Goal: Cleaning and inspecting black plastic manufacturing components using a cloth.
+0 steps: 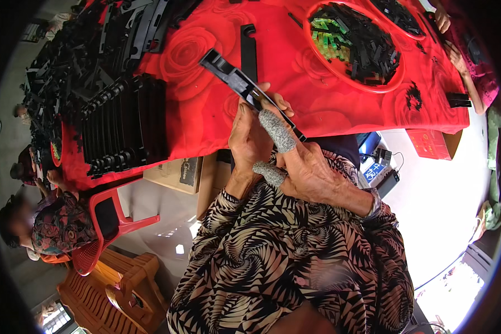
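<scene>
A long, narrow black plastic strip (228, 73) with a hollow, notched end is held slantwise above the near edge of the table. My left hand (247, 140) is closed around its middle from below, with fingertips showing past the far side. Over the strip's lower end lies my right hand (314, 173), its index finger pressed along it. Grey fabric sleeves (276, 131) cover the index finger and thumb of that hand; the thumb sits lower, apart from the strip. What its other fingers touch is hidden. Just beyond, a similar black strip (249, 54) lies flat on the cloth.
A red rose-patterned cloth (192, 119) covers the table. Left stand a neat stack of black strips (125, 125) and a heaped pile (67, 83). A red basin (396, 84) holds small black and green pieces. Other people sit left and at far right, near a red chair (103, 222).
</scene>
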The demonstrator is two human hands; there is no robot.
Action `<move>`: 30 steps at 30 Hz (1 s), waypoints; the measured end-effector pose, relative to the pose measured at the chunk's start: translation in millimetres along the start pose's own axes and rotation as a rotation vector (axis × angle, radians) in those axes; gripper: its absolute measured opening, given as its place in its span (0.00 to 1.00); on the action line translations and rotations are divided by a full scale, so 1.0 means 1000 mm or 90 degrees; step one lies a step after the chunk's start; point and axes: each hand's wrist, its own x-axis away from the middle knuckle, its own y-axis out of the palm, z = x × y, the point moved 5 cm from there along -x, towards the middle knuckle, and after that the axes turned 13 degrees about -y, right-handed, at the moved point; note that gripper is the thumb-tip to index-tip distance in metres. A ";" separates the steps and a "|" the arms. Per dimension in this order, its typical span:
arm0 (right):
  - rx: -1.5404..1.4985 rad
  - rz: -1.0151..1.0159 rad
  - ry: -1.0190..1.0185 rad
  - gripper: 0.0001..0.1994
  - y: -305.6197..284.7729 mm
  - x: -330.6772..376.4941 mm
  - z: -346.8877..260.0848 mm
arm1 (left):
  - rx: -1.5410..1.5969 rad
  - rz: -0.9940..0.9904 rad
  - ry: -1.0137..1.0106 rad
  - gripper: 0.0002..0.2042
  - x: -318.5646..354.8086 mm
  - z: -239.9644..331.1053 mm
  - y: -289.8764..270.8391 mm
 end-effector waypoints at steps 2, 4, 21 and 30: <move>-0.020 -0.006 0.007 0.41 0.001 -0.003 -0.001 | -0.049 0.023 0.031 0.23 -0.001 0.005 0.002; -0.040 -0.013 0.014 0.41 0.004 -0.005 -0.001 | -0.048 0.034 0.030 0.22 -0.001 0.005 0.002; -0.035 -0.024 0.016 0.45 0.008 -0.001 -0.008 | -0.144 0.082 0.052 0.23 0.002 -0.001 0.010; -0.021 -0.045 0.076 0.47 -0.014 0.008 0.005 | -0.144 0.131 -0.011 0.22 0.005 -0.016 -0.005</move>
